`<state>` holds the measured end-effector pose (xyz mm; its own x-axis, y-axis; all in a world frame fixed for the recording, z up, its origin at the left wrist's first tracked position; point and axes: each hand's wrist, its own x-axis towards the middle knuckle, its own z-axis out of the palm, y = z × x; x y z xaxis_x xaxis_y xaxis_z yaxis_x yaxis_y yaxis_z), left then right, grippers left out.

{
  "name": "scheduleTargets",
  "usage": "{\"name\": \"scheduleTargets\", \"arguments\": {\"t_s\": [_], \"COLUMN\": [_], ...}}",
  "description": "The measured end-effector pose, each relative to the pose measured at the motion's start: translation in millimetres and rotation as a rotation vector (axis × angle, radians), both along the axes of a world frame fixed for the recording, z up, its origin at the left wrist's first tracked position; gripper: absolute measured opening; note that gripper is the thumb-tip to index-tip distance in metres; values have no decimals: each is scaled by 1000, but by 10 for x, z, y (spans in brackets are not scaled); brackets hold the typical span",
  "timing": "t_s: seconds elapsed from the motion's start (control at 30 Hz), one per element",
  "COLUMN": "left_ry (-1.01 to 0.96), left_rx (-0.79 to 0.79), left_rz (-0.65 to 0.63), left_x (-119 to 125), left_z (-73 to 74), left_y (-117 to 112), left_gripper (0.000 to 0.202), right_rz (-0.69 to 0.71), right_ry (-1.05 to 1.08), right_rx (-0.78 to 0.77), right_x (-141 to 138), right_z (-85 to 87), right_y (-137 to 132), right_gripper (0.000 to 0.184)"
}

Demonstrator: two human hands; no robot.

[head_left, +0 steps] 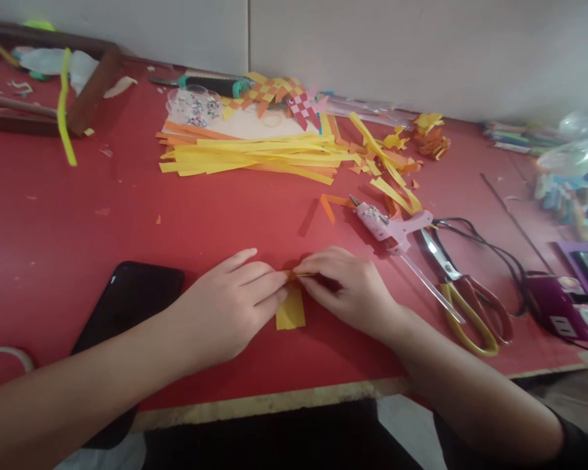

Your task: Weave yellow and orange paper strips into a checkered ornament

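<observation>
Red tabletop [53, 222], viewed from its near edge. Both forearms enter low and converge. The left hand [230, 307] and right hand [345, 287] meet fingertip to fingertip, each pinching the top edge of a yellow paper piece [291, 313] that lies flat between them, apparently pressed down to keep it steady. A dark phone [127, 300] lies beside the left wrist. A glue gun [389, 225] and scissors [465, 294] rest to the right, near the hand. Farther back: loose yellow strips [255, 156] and a woven paper fish [287, 94].
</observation>
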<state>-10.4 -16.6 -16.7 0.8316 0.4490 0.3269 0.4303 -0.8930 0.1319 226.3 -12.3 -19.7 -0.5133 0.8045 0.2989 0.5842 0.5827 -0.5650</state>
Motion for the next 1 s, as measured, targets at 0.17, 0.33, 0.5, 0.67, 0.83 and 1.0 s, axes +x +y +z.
{"name": "scheduleTargets", "arguments": {"t_s": [0.17,0.33,0.5,0.67,0.83,1.0], "left_ry": [-3,-3,48,67,68,54], "left_rx": [-9,-26,-59,-69,-69,-67], "left_rz": [19,14,31,41,31,47], "left_x": [16,37,51,61,61,62], "left_z": [2,4,7,9,35,41], "left_y": [-14,-36,-65,-63,-52,-59], "left_gripper": [36,36,38,39,39,38], "right_rz": [-30,-100,-154,-174,-180,-180], "right_ry": [30,46,90,84,106,91], "right_rx": [-133,-198,-273,-284,-280,-262], "right_x": [-14,-35,-52,-55,-77,-73], "right_z": [7,-9,-24,-17,-20,-23], "right_y": [49,35,28,34,39,45], "right_gripper": [19,22,19,19,18,18]}}
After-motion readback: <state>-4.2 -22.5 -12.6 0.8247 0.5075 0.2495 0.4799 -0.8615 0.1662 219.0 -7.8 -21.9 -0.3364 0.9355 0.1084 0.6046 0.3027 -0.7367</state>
